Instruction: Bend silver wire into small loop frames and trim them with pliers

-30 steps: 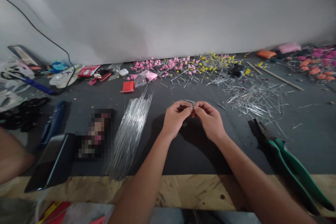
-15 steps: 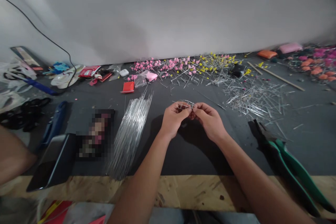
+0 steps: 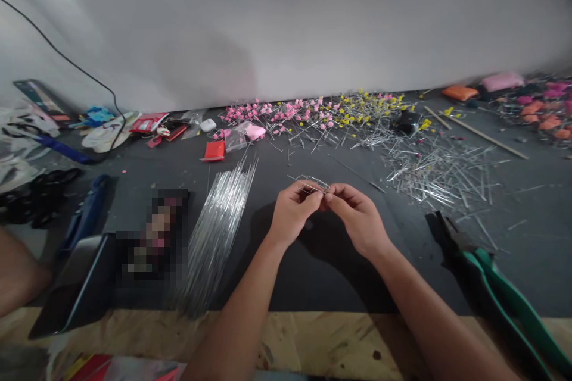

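My left hand and my right hand meet above the dark table mat, fingertips almost touching. Between their pinched thumbs and fingers is a thin silvery wire, bent into a curve, with a straight end sticking out to the left. Its lower part is hidden by my fingers. Left of my hands lies a bundle of straight metal wires. To the right, beyond my right hand, short cut wires are heaped loosely.
Pliers with green handles lie at the right. Along the wall are wires tipped pink and yellow. A red packet, a phone-like dark slab and a blue-handled tool are at the left. Another person's arm shows at the left edge.
The view has shifted slightly, so nearby things sit a little lower. My hands still pinch the wire together, with only small finger movement.
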Demonstrator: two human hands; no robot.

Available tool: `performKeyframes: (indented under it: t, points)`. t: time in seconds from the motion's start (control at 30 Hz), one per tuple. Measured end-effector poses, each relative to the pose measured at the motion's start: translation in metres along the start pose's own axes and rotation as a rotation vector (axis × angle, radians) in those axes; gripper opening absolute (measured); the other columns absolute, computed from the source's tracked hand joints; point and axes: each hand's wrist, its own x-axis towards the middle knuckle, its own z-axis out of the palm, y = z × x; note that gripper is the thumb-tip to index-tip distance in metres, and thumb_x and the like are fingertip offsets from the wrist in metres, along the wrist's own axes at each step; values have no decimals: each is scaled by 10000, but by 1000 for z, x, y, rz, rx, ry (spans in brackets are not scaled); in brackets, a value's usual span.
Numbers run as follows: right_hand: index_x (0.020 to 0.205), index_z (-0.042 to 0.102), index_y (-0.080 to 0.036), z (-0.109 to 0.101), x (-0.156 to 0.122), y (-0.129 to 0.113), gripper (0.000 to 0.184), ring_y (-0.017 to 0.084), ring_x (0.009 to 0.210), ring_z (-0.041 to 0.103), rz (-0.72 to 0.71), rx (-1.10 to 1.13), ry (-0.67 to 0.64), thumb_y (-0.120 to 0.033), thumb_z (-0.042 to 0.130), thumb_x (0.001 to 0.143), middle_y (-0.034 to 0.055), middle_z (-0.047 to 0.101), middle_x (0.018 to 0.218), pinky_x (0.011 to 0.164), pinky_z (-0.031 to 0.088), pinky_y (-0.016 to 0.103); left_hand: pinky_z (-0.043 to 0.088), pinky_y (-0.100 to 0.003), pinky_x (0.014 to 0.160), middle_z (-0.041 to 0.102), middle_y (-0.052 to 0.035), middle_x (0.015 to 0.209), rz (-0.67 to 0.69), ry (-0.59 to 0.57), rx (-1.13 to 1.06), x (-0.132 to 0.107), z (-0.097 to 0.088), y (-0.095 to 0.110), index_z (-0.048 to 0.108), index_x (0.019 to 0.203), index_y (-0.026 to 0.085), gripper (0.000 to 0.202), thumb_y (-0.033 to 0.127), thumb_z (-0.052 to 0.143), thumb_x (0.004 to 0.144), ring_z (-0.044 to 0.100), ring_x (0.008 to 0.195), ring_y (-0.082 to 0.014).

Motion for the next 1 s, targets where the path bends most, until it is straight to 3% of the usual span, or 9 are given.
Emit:
performKeyframes:
  t: [0.4, 0.73, 1.0]
  points:
    - [780, 603, -230, -3, 0, 0, 59, 129, 677, 567, 0, -1, -32, -282, 609, 754, -24, 591, 695, 700, 445, 283, 391, -211, 535, 583, 14, 603, -148, -32, -32, 1, 0, 1, 610, 677, 160, 49, 200, 600, 703, 515, 549, -74]
    - [770, 552, -211, 0, 2, 4, 83, 109, 648, 518, -21, -66, 117, -287, 547, 802, -26, 552, 674, 654, 410, 248, 402, -206, 508, 573, 5, 720, -53, 37, -88, 2, 3, 3, 582, 864, 175, 190, 310, 618, 736, 534, 589, -82]
    - [776, 557, -213, 2, 3, 8, 94, 121, 651, 540, -26, -112, 149, -307, 552, 781, -22, 563, 676, 664, 428, 260, 442, -214, 528, 549, 10, 688, -14, 150, -252, 6, 1, 5, 576, 795, 161, 167, 291, 645, 716, 527, 602, -85]
